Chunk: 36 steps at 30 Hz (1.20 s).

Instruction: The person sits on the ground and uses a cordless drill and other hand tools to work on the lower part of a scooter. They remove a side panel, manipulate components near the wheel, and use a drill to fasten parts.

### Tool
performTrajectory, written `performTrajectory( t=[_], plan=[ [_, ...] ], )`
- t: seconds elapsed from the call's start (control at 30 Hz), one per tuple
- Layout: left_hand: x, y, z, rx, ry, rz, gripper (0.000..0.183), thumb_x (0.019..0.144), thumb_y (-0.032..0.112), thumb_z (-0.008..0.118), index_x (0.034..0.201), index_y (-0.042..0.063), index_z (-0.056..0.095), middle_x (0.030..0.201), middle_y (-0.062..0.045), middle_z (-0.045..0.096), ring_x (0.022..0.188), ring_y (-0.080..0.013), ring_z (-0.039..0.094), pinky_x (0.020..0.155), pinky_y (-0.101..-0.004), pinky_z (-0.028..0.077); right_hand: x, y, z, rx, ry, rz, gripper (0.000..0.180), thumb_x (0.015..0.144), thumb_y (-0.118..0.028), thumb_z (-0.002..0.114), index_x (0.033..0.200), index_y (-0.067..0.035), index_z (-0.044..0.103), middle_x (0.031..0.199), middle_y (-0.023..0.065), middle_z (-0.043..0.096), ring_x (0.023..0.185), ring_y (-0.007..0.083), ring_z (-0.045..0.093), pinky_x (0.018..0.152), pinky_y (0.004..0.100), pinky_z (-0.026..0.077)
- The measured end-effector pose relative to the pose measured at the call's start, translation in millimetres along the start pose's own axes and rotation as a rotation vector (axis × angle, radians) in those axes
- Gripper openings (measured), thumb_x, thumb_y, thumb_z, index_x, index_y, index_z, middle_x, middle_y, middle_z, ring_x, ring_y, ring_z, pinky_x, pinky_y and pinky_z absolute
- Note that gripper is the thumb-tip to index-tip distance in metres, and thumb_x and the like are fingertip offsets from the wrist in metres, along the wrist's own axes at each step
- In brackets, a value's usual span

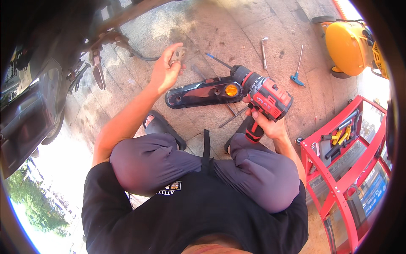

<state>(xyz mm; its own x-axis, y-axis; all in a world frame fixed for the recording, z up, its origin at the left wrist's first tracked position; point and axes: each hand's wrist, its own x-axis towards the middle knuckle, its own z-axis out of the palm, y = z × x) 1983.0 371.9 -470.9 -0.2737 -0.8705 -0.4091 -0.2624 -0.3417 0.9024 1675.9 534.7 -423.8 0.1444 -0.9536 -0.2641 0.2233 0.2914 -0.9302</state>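
Observation:
A small greyish metal part, seemingly a brake caliper (pixel 179 54), is pinched between the thumb and fingers of my left hand (pixel 165 70). A dark hose (pixel 142 57) runs from the vehicle to that hand. My right hand (pixel 265 123) grips the handle of a red and black cordless drill (pixel 265 96). Its long bit (pixel 219 60), blue at the tip, points up and left. Below the drill's chuck, a glossy black plastic cover (pixel 199 95) with a round orange reflector (pixel 231 90) lies on the paving. Thin metal rods (pixel 233 117) show partly beneath it.
A two-wheeled vehicle (pixel 31 108) stands close at left, its stand (pixel 97 66) hanging down. On the paving at right lie a socket wrench (pixel 264 54) and a blue T-handle tool (pixel 297 78). A yellow machine (pixel 345 47) and red tool cart (pixel 342 187) stand further right.

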Motion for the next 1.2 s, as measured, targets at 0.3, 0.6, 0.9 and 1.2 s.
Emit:
performTrajectory(
  t=[0.3,0.6,0.9,1.2],
  plan=[
    [-8,7,10,0.056,-0.072,-0.002,0.056,0.093,-0.004,0.043,0.146,0.014,0.043,0.131,-0.008,0.054,0.091,-0.0143,0.063,0.075,-0.0287,0.054,-2,9,6,-0.07,-0.014,-0.036,0.036,0.091,-0.002,0.062,0.127,0.0,0.056,0.114,0.0145,0.068,0.086,0.0168,0.067,0.078,0.0321,0.056],
    [-11,10,13,0.051,-0.076,-0.024,0.056,0.092,-0.005,0.042,0.145,0.015,0.044,0.127,-0.008,0.057,0.09,-0.0144,0.064,0.075,-0.0288,0.054,-4,8,5,-0.112,-0.029,-0.051,0.038,0.091,0.0,0.06,0.129,-0.001,0.055,0.114,0.0147,0.068,0.087,0.0161,0.067,0.078,0.0321,0.056],
    [-13,13,15,0.039,-0.092,-0.029,0.056,0.092,-0.005,0.042,0.145,0.014,0.044,0.123,-0.009,0.058,0.089,-0.014,0.062,0.074,-0.0288,0.054,-6,17,-8,-0.447,-0.072,-0.124,0.04,0.09,0.002,0.059,0.13,-0.002,0.054,0.115,0.0156,0.067,0.087,0.015,0.066,0.079,0.0322,0.056],
    [-13,13,10,0.086,-0.119,-0.044,0.056,0.09,-0.004,0.042,0.144,0.013,0.046,0.124,-0.009,0.058,0.089,-0.0138,0.062,0.073,-0.028,0.054,-9,13,-5,-0.461,-0.046,-0.098,0.038,0.087,0.004,0.058,0.125,0.001,0.057,0.114,0.0148,0.068,0.088,0.0142,0.066,0.079,0.0317,0.056]
  ],
)
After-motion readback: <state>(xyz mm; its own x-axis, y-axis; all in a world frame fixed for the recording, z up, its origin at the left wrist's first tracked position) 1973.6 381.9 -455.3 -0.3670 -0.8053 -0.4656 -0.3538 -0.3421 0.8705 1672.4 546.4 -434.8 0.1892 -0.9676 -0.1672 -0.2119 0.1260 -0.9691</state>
